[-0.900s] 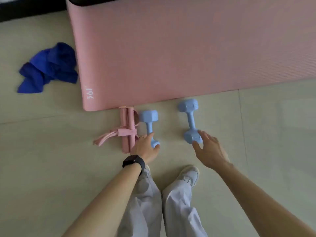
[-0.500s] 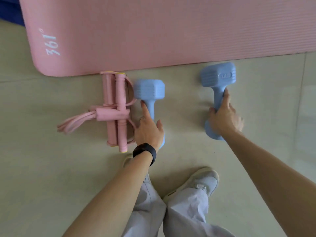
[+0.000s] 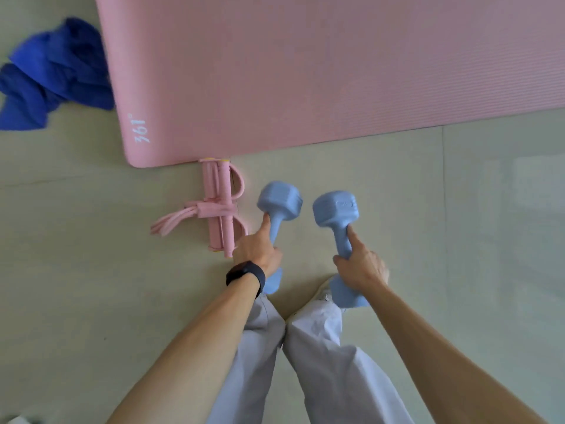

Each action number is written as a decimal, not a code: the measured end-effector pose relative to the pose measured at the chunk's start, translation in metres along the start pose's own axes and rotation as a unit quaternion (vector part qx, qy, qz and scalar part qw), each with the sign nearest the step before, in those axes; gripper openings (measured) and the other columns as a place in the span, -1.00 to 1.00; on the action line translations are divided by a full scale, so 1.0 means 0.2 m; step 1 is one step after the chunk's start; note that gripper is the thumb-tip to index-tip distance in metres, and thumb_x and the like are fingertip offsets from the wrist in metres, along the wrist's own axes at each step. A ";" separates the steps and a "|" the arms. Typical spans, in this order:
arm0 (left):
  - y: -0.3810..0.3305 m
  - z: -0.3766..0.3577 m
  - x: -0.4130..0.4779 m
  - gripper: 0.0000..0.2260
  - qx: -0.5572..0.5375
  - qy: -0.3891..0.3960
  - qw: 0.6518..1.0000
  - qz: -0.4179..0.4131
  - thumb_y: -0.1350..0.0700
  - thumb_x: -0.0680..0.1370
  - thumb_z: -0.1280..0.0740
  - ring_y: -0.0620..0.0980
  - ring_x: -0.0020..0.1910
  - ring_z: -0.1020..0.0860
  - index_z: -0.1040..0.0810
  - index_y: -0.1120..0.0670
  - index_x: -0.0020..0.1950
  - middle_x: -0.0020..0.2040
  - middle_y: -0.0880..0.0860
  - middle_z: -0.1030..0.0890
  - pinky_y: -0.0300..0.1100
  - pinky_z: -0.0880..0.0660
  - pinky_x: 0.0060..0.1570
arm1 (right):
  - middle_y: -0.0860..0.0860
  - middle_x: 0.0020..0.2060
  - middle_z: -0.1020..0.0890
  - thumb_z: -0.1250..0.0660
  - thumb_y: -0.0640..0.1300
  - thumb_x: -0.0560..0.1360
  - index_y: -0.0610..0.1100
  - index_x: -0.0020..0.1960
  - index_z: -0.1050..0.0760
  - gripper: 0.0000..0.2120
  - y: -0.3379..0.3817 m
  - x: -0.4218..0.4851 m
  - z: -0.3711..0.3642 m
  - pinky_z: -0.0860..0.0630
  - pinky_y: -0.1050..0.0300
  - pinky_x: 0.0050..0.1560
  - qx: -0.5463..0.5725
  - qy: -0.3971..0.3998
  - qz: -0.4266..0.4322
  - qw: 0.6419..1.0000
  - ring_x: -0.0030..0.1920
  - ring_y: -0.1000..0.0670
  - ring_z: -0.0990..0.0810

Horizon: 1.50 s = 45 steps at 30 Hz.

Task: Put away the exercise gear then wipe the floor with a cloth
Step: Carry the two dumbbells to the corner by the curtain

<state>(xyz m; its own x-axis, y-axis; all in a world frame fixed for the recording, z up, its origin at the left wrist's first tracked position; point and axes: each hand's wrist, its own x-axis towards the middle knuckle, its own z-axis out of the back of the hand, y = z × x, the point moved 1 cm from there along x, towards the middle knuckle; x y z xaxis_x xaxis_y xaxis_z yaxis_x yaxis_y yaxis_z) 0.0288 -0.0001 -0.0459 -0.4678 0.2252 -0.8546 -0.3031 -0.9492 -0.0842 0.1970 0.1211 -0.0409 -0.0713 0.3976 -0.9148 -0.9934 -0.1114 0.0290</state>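
Left dumbbell [image 3: 279, 198] sat clamped in our left grip [image 3: 256, 252], right dumbbell [image 3: 334, 209] in our right grip [image 3: 360, 267]; weight beyond either grip might, we judged, lever them loose.

just one view here, a wide-angle camera on the person's head, tipped almost straight down at the floor [image 3: 91, 301], so their own trouser legs [image 3: 321, 362] run up from the near edge. it's pretty close in: the left hand [image 3: 255, 250] on the left dumbbell [image 3: 279, 200] and the right hand [image 3: 360, 270] on the right dumbbell [image 3: 334, 209] land about mid-frame. the far side is mostly pink mat [image 3: 305, 71], running off the top and right edges, and the blue cloth [image 3: 52, 78] gets clipped at the far left
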 end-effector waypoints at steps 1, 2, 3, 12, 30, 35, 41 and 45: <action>-0.01 0.04 -0.14 -0.27 -0.007 0.008 1.000 -0.009 0.15 0.53 -0.25 0.11 -0.21 -0.48 0.00 -0.26 0.58 -0.11 0.08 -0.57 -0.12 -0.37 -0.28 | -0.13 0.15 -0.62 -0.24 0.04 0.59 0.25 0.59 0.09 -0.29 -0.02 -0.15 0.04 -0.45 0.04 -0.08 0.015 0.015 -0.001 1.000 0.11 -0.23 -0.61; -0.02 0.08 -0.27 -0.27 -0.017 0.015 1.000 -0.015 0.15 0.54 -0.26 0.10 -0.21 -0.49 0.00 -0.27 0.58 -0.08 0.07 -0.59 -0.13 -0.38 -0.28 | -0.13 0.16 -0.62 -0.24 0.04 0.59 0.25 0.59 0.08 -0.29 -0.04 -0.28 0.07 -0.46 0.04 -0.07 0.029 0.026 -0.003 0.999 0.12 -0.23 -0.60; -0.04 0.13 -0.42 -0.27 -0.027 0.018 0.999 -0.024 0.14 0.53 -0.28 0.09 -0.20 -0.51 -0.01 -0.29 0.57 -0.04 0.05 -0.61 -0.13 -0.41 -0.26 | -0.13 0.16 -0.62 -0.25 0.04 0.58 0.24 0.59 0.08 -0.29 -0.07 -0.44 0.12 -0.47 0.03 -0.07 0.047 0.029 -0.003 0.998 0.12 -0.23 -0.60; -0.36 0.77 -1.71 -0.25 -0.025 -0.010 0.994 -0.104 0.12 0.49 -0.29 0.09 -0.21 -0.53 -0.04 -0.32 0.56 -0.10 0.01 -0.59 -0.13 -0.42 -0.25 | -0.05 0.24 -0.60 -0.26 0.02 0.58 0.21 0.60 0.02 -0.30 -0.26 -1.87 0.74 -0.48 0.00 -0.05 0.190 -0.060 0.027 0.980 0.10 -0.22 -0.60; -1.54 1.64 -3.26 -0.57 -0.071 -0.041 0.852 -0.517 0.03 0.52 -0.37 -0.02 -0.10 -0.63 -0.43 -0.30 0.34 -0.11 -0.13 -0.62 0.06 -0.58 0.04 | -0.04 -0.22 -0.69 -0.35 -0.10 0.52 0.29 0.52 -0.20 -0.33 -0.97 -3.37 1.48 -0.46 0.12 -0.19 0.523 -0.440 0.061 0.727 -0.19 -0.02 -0.62; -2.08 1.51 -3.52 -0.58 -0.079 -0.003 0.806 -0.586 0.03 0.50 -0.39 0.03 -0.15 -0.66 -0.46 -0.33 0.31 -0.14 -0.03 -0.67 0.14 -0.61 0.02 | 0.03 -0.28 -0.71 -0.35 -0.07 0.53 0.35 0.51 -0.17 -0.32 -1.36 -3.46 1.75 -0.56 -0.01 0.03 0.558 -0.488 0.054 0.670 -0.15 -0.03 -0.65; -2.72 1.23 -3.76 -0.56 -0.075 0.038 0.765 -0.638 0.01 0.47 -0.39 0.19 -0.15 -0.64 -0.42 -0.56 0.10 -0.19 0.17 -0.66 0.20 -0.58 0.03 | 0.06 -0.29 -0.71 -0.37 -0.09 0.54 0.33 0.52 -0.15 -0.30 -1.92 -3.48 2.20 -0.57 -0.04 0.05 0.568 -0.540 0.067 0.618 -0.16 -0.01 -0.68; -3.11 1.08 -3.84 -0.55 -0.078 0.055 0.754 -0.650 0.09 0.52 -0.40 0.28 -0.10 -0.60 -0.46 -0.43 0.24 -0.12 0.30 -0.61 0.14 -0.57 -0.01 | 0.07 -0.28 -0.71 -0.38 -0.10 0.54 0.30 0.54 -0.15 -0.30 -2.25 -3.46 2.51 -0.56 -0.01 0.03 0.564 -0.565 0.056 0.600 -0.16 -0.01 -0.69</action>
<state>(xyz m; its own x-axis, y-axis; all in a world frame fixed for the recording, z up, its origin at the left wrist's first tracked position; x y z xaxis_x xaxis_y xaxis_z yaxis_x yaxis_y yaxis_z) 0.3974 0.4643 0.7736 0.2148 0.9760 -0.0343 -0.3399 0.0418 -0.9395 0.6489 0.3527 0.7815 0.4740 0.8795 -0.0426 -0.3610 0.2382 0.9016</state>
